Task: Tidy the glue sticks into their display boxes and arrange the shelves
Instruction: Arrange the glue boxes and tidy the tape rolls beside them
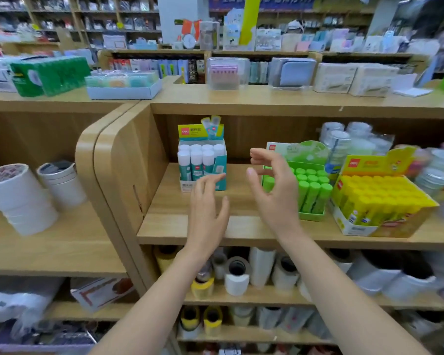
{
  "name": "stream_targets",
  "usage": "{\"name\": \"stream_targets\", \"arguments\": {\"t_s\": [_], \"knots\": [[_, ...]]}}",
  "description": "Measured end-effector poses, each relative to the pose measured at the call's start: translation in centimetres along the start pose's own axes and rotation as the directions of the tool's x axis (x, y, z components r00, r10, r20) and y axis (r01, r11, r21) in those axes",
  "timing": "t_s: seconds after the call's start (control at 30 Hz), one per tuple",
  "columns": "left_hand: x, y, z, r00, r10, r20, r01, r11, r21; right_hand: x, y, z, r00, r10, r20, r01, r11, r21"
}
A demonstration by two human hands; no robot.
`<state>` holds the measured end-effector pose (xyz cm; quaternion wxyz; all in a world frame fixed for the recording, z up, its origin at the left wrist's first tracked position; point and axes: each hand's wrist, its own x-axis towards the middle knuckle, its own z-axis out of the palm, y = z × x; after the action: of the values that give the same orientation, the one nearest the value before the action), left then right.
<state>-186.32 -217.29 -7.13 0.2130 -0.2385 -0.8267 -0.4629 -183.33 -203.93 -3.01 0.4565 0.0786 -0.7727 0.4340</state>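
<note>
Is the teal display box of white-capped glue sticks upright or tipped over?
Upright: the teal display box sits flat on the wooden shelf, white caps up.

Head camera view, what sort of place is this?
Probably a stationery shop: the green glue stick box and yellow glue stick box on the wooden shelf, tape rolls beside, packed merchandise shelves behind.

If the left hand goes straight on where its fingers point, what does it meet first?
Probably the teal display box of white-capped glue sticks; the left hand points at its lower front, though depth is unclear.
</note>
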Motion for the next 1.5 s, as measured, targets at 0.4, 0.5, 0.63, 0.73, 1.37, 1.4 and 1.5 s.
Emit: {"name": "stream_targets", "arguments": {"t_s": [0.4,0.5,0.63,0.73,1.37,1.4,1.5], "knots": [[-0.5,3.7,5.0,0.933,0.036,0.358,0.058,0.967,-0.248,-4.3,3.2,-6.9,0.905,0.423,-0.051,-0.408,0.826,-0.389],[-0.8,3.5,4.1,0.947,0.019,0.32,0.069,0.963,-0.259,-4.2,2.9,-5.8,0.918,0.396,-0.024,-0.376,0.847,-0.375],[-2.1,2.4,1.4,0.985,-0.066,0.16,0.094,0.98,-0.173,-4.5,2.2,-3.2,0.928,0.351,0.128,-0.297,0.9,-0.318],[-3.3,1.4,-0.8,0.99,-0.109,0.085,0.118,0.988,-0.103,-5.0,1.6,-0.7,0.935,0.306,0.179,-0.257,0.933,-0.252],[-4.6,8.3,6.5,0.96,0.249,0.127,-0.244,0.968,-0.054,-3.9,2.6,-14.3,0.977,-0.003,-0.214,-0.064,0.95,-0.305],[-4.6,9.2,7.9,0.953,0.249,0.172,-0.235,0.967,-0.1,-4.0,3.3,-15.8,0.973,-0.001,-0.232,-0.081,0.935,-0.345],[-4.7,11.7,11.8,0.935,0.228,0.271,-0.18,0.965,-0.192,-4.5,5.5,-19.7,0.963,0.088,-0.256,-0.193,0.886,-0.421]]}}
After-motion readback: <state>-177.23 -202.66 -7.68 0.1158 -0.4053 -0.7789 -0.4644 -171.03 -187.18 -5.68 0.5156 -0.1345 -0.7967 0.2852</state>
